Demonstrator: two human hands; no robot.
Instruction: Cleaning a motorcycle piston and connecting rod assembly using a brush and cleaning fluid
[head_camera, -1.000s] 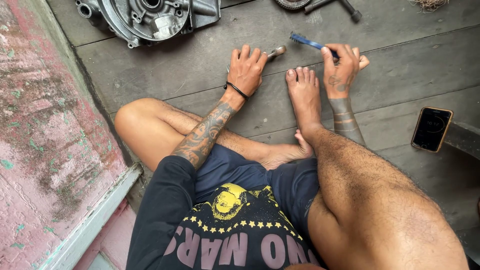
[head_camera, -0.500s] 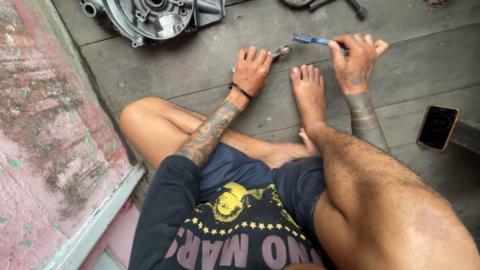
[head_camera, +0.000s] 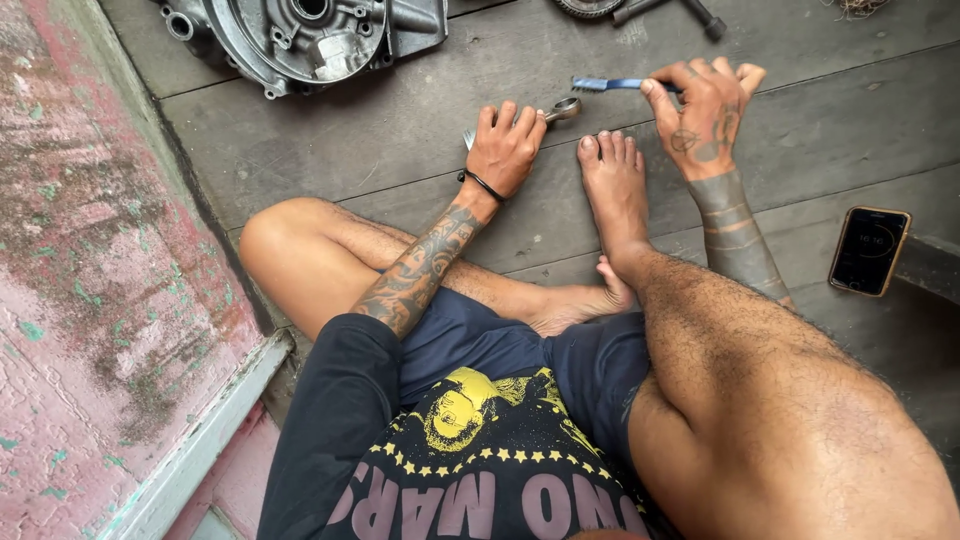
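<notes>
On the plank floor (head_camera: 400, 150), left hand (head_camera: 503, 150) closed over a wrench (head_camera: 560, 108), right hand (head_camera: 705, 110) pinching a blue brush (head_camera: 605, 85), bare foot (head_camera: 612, 180) between.

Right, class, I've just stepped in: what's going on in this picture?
A person sits on a grey plank floor, one bare foot stretched forward. The left hand rests on a metal wrench lying on the boards. The right hand grips a blue-handled brush just above the floor. A grey metal engine casing lies further ahead to the left, and a phone lies to the right.
</notes>
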